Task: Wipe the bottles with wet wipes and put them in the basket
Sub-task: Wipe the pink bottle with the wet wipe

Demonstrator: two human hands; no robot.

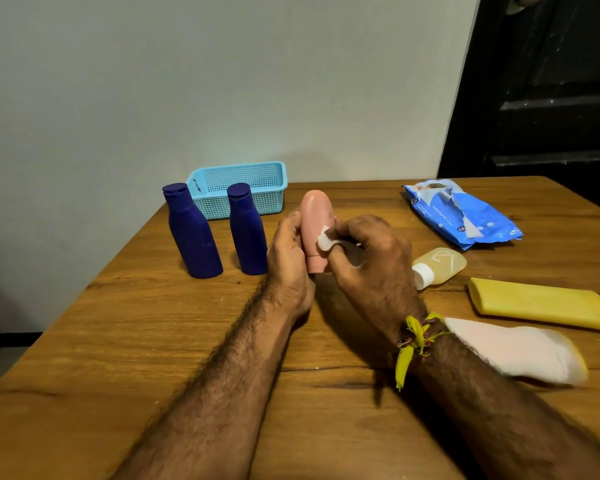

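Wooden table (125, 341): two blue bottles (194, 233), one pink bottle (316, 216), one basket (243, 188).

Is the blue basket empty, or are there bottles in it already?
It looks empty. Through the mesh of the blue basket nothing shows inside, and the two blue bottles stand on the table in front of it.

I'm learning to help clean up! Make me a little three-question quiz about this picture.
1. True or false: the blue basket already holds a bottle.
2. How many dark blue bottles stand upright on the table?
3. Which hand presses the white wipe on the pink bottle: A) left hand B) right hand?

Key: 1. False, no bottle shows in it. 2. Two: and. 3. B.
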